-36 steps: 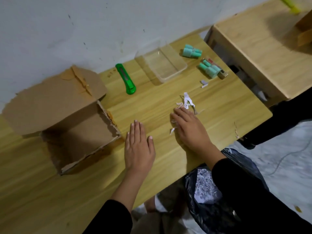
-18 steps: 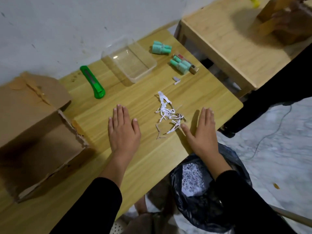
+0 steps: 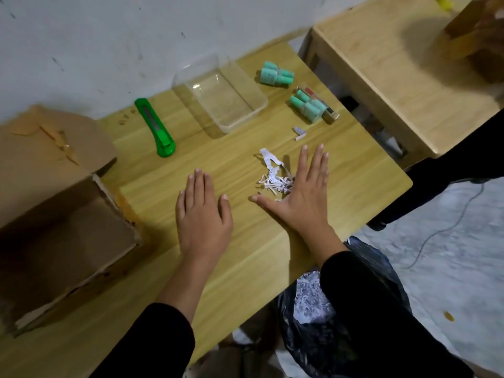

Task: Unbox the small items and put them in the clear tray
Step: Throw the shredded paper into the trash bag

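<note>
The right hand [image 3: 305, 197] has slid left against the paper shreds [image 3: 272, 178], gathering them. The left hand [image 3: 203, 214] stays flat on the counter [image 3: 245, 241]. Both grips are straight-fingered and empty. The green items [image 3: 306, 107] lie beside the empty clear tray [image 3: 245, 118], not yet transferred.

Plain black long sleeves here: left sleeve [image 3: 152, 342] bottom centre, right sleeve [image 3: 368, 309] lower right, both ending mid-forearm; left hand [image 3: 203, 216] and right hand [image 3: 305, 197] bare, nails short.
</note>
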Motion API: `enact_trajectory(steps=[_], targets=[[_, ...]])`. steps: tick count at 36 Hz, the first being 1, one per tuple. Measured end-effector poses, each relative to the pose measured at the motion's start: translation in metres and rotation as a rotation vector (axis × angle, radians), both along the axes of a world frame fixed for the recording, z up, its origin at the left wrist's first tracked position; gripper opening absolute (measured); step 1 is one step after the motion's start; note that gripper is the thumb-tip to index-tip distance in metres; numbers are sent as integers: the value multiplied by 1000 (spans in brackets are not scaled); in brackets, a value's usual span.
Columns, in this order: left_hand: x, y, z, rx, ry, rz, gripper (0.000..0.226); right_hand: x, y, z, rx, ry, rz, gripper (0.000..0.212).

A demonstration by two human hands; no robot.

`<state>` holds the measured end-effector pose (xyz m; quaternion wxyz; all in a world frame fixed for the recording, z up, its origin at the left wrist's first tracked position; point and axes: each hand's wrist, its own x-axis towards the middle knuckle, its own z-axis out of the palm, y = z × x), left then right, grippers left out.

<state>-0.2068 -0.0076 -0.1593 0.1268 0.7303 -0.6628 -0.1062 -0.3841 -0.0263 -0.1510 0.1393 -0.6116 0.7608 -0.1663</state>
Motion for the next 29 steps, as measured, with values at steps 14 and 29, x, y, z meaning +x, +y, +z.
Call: enact_trajectory(steps=[14,29], targets=[[-1,0,0,9,-23,0,57,-10,-73,4,21,-23,230,122],[0,1,0,18,-31,0,57,30,-83,-8,-131,2,551,51]])
